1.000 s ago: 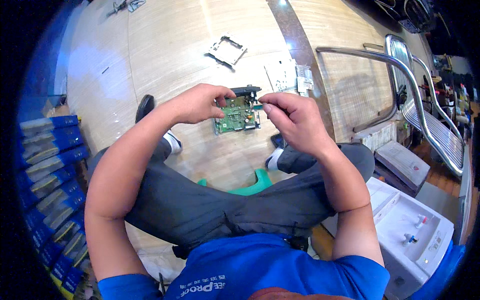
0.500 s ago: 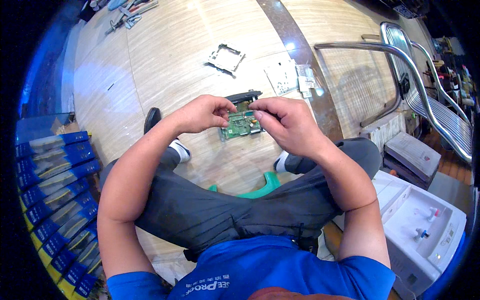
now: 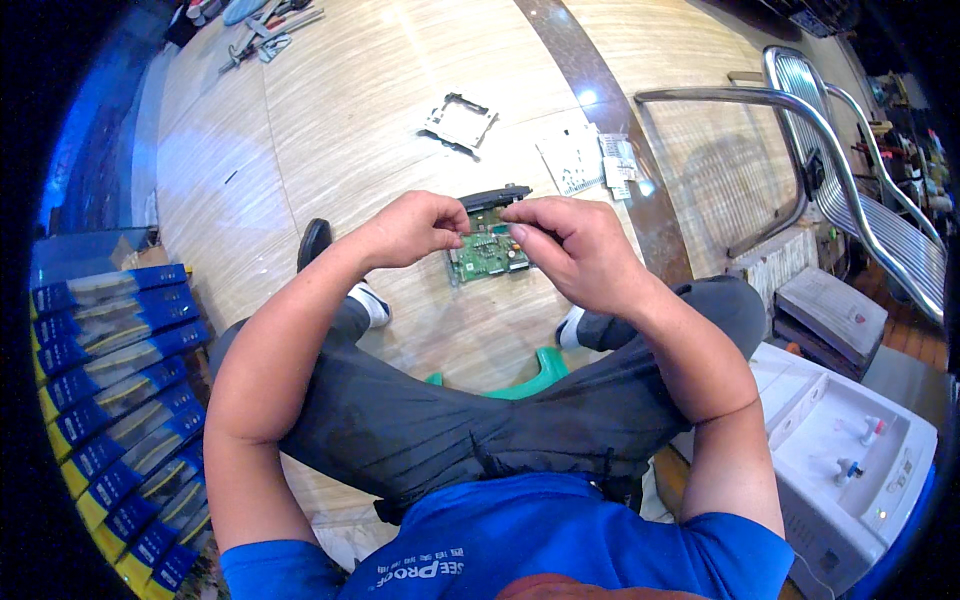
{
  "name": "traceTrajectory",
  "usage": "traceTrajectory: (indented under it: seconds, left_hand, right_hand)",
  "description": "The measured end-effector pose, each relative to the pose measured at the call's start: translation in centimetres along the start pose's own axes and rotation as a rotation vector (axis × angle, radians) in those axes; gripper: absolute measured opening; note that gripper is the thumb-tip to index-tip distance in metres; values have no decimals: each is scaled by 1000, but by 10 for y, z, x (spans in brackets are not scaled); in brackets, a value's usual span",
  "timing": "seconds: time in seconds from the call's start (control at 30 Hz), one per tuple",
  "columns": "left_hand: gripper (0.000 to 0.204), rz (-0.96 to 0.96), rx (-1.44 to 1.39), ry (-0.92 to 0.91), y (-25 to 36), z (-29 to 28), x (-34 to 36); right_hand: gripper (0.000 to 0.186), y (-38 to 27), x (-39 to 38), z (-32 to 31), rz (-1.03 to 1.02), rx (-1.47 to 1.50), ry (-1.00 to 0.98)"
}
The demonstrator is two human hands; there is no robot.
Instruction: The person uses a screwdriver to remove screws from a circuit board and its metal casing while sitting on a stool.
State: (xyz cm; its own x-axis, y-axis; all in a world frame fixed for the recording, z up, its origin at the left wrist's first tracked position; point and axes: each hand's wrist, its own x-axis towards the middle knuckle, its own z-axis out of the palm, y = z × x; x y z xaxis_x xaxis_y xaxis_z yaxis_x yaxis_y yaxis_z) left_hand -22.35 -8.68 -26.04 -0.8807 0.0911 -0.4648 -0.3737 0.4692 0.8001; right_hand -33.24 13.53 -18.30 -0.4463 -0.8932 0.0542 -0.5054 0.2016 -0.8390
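Hands at frame centre: left hand (image 3: pixel 415 228) and right hand (image 3: pixel 568 248) each pinch the green circuit board (image 3: pixel 487 252), holding it up, seemingly for close work, above the wooden floor (image 3: pixel 330 130).

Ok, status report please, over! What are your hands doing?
Left hand and right hand both pinching the green circuit board, held above the wooden floor. Black part on its top edge. Nothing in the way. Over.

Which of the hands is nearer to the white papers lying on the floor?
Right. The right hand holds the green circuit board just below the white papers; the left hand grips the board's other side, farther away.
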Motion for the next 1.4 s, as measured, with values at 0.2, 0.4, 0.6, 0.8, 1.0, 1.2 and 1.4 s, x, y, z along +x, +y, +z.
traceTrajectory:
  seconds: [0.2,0.4,0.6,0.8,1.0,1.2,1.4]
  left_hand:
    - [14,18,52,62,-5,1,3]
    - [13,17,8,110,-7,0,5]
    - [9,24,19,103,3,-2,2]
    - [11,47,-18,112,10,-3,-1]
    - [11,133,-152,104,12,-1,-4]
    - [12,126,11,144,15,-2,-5]
    - [16,35,162,376,12,-16,-2]
  right_hand:
    - [20,6,1,0,-53,21,21]
    - [19,8,3,-2,62,33,31]
    - [19,12,5,0,139,-30,2]
    - [22,16,8,2,193,-146,-51]
    - [25,26,7,11,125,-127,-108]
    - [23,23,11,3,178,-379,-278]
    - [23,32,14,-10,258,-298,-130]
